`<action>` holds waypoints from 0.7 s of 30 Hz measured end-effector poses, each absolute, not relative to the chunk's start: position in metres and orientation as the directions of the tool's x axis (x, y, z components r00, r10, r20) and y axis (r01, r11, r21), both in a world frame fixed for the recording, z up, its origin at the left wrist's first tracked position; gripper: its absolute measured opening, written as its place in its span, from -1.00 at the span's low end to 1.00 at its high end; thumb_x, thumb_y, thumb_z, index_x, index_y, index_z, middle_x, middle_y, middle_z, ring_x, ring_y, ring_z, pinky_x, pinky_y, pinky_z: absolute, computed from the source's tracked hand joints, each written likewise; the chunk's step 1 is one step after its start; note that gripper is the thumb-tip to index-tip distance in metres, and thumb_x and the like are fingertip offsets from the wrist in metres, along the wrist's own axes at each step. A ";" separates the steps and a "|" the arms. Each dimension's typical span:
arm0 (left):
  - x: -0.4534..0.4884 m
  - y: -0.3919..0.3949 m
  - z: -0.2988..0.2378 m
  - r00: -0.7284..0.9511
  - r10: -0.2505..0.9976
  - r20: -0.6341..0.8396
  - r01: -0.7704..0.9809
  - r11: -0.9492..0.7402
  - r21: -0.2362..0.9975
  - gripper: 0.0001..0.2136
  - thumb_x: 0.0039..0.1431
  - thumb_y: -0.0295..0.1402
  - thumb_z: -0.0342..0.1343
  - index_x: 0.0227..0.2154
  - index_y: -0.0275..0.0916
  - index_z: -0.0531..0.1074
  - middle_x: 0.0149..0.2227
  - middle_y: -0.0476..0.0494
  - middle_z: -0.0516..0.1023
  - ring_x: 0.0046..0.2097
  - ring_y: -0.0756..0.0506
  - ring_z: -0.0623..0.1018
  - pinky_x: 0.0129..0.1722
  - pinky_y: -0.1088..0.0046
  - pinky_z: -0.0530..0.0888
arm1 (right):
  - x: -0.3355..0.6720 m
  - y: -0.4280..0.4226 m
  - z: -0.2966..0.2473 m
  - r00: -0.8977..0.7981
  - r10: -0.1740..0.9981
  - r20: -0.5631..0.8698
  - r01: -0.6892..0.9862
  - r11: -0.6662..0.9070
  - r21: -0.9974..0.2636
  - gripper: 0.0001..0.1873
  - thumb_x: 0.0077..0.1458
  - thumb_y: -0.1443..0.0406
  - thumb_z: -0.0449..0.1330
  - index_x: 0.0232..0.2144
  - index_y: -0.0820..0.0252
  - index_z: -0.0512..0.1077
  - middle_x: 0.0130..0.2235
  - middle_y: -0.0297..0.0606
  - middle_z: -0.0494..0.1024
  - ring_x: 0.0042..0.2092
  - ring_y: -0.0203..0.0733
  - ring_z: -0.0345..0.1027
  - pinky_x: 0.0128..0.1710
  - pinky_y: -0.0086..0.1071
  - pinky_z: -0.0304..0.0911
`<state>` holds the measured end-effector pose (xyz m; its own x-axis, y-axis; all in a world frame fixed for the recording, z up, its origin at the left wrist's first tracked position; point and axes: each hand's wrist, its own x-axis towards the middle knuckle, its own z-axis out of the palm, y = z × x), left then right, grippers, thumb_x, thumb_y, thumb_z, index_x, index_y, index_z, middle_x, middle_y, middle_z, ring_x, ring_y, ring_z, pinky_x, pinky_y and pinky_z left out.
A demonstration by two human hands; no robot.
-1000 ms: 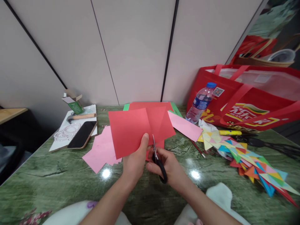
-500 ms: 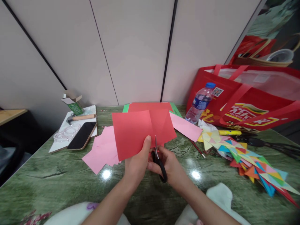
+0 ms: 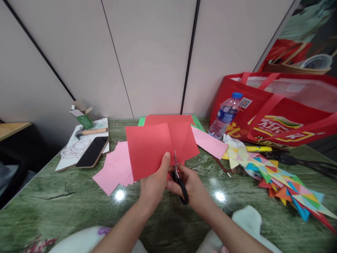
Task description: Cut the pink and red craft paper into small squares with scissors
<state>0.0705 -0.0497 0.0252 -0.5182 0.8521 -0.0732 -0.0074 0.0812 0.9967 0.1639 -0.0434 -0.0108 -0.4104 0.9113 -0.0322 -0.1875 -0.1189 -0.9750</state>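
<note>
My left hand [image 3: 156,181] grips a sheet of red paper [image 3: 149,149] by its lower edge, thumb on top. A crease runs down the sheet, and its right part tilts away. In my right hand [image 3: 190,182] is a pair of scissors [image 3: 181,188] with black handles, fingers through the loops. One blade lies over the red paper at its lower edge near the crease; the other blade is hidden behind it. Pink paper pieces [image 3: 116,165] lie on the table under the left side, and a pink strip [image 3: 209,142] lies to the right.
Behind the held sheet is a stack of red and green paper [image 3: 168,119]. At left are a phone [image 3: 92,151], a hammer [image 3: 92,132] and a small green box [image 3: 83,117]. On the right stand a water bottle [image 3: 225,116], a red bag [image 3: 273,109] and colourful folded paper pieces [image 3: 284,179].
The paper's right part and the scissors have shifted very slightly to the right. Both hands keep their holds.
</note>
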 end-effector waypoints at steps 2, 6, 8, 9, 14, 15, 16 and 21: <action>0.069 -0.050 0.024 -0.473 0.878 -0.077 -0.003 0.086 0.996 -0.72 -0.07 -0.12 0.12 -0.41 -0.24 0.49 -0.44 -0.10 0.57 -0.42 -0.09 0.56 -0.27 0.35 0.47 | 0.164 -0.043 -0.011 -0.411 0.911 -0.036 -0.198 -0.127 -0.972 -0.57 -0.35 0.15 0.37 -0.41 0.21 0.33 -0.52 -0.41 0.31 -0.51 -0.36 0.09 -0.53 -0.48 0.05; 0.066 -0.051 0.023 -0.461 0.886 -0.051 0.044 0.081 0.996 -0.71 -0.06 -0.09 0.10 -0.41 -0.22 0.48 -0.40 -0.10 0.57 -0.36 -0.10 0.55 -0.22 0.36 0.45 | 0.164 -0.043 -0.012 -0.412 0.910 -0.043 -0.213 -0.142 -0.967 -0.58 -0.35 0.18 0.37 -0.42 0.22 0.33 -0.55 -0.44 0.28 -0.53 -0.38 0.06 -0.54 -0.49 0.02; 0.066 -0.051 0.023 -0.477 0.878 -0.027 0.086 0.077 0.993 -0.70 -0.06 -0.08 0.09 -0.41 -0.21 0.48 -0.36 -0.10 0.57 -0.31 -0.11 0.55 -0.17 0.34 0.42 | 0.164 -0.044 -0.012 -0.414 0.909 -0.045 -0.213 -0.145 -0.966 -0.60 -0.34 0.19 0.37 -0.43 0.23 0.33 -0.56 -0.45 0.28 -0.53 -0.39 0.04 -0.55 -0.49 0.00; 0.066 -0.051 0.023 -0.488 0.873 -0.018 0.108 0.081 0.991 -0.70 -0.07 -0.08 0.10 -0.41 -0.20 0.48 -0.34 -0.09 0.57 -0.28 -0.12 0.54 -0.14 0.33 0.40 | 0.164 -0.044 -0.012 -0.414 0.909 -0.045 -0.216 -0.146 -0.965 -0.60 -0.34 0.20 0.37 -0.43 0.23 0.33 -0.55 -0.44 0.29 -0.53 -0.39 0.04 -0.55 -0.49 0.00; 0.065 -0.052 0.027 -0.505 0.862 -0.040 0.146 0.131 0.980 -0.72 -0.07 -0.09 0.10 -0.43 -0.20 0.48 -0.33 -0.11 0.57 -0.26 -0.14 0.53 -0.14 0.31 0.39 | 0.164 -0.044 -0.011 -0.403 0.914 -0.050 -0.223 -0.151 -0.963 -0.58 -0.37 0.19 0.38 -0.44 0.23 0.33 -0.49 -0.39 0.34 -0.51 -0.37 0.09 -0.52 -0.48 0.05; 0.065 -0.052 0.028 -0.502 0.864 -0.051 0.142 0.140 0.980 -0.73 -0.06 -0.09 0.10 -0.44 -0.20 0.48 -0.33 -0.11 0.57 -0.27 -0.14 0.53 -0.15 0.31 0.39 | 0.164 -0.044 -0.011 -0.400 0.915 -0.053 -0.212 -0.148 -0.966 -0.58 -0.37 0.18 0.38 -0.44 0.23 0.33 -0.51 -0.41 0.33 -0.51 -0.37 0.09 -0.53 -0.48 0.05; 0.065 -0.052 0.028 -0.500 0.864 -0.056 0.141 0.145 0.979 -0.73 -0.06 -0.09 0.10 -0.43 -0.19 0.48 -0.33 -0.11 0.57 -0.26 -0.14 0.53 -0.15 0.30 0.39 | 0.164 -0.043 -0.012 -0.396 0.917 -0.055 -0.198 -0.144 -0.970 -0.58 -0.37 0.18 0.38 -0.44 0.22 0.33 -0.53 -0.42 0.32 -0.52 -0.37 0.09 -0.54 -0.48 0.04; 0.065 -0.051 0.025 -0.513 0.858 0.004 0.174 0.099 0.980 -0.72 -0.07 -0.13 0.12 -0.32 -0.17 0.46 -0.21 -0.11 0.54 -0.14 -0.15 0.49 -0.01 0.29 0.30 | 0.165 -0.042 -0.016 -0.387 0.921 -0.040 -0.156 -0.108 -0.982 -0.58 -0.34 0.17 0.37 -0.45 0.20 0.27 -0.55 -0.43 0.31 -0.52 -0.35 0.12 -0.55 -0.48 0.06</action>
<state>0.0654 -0.0512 0.0246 -0.5131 0.8583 0.0044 0.1737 0.0988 0.9798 0.1653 -0.0419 -0.0157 -0.3868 0.9213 -0.0399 -0.1563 -0.1081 -0.9818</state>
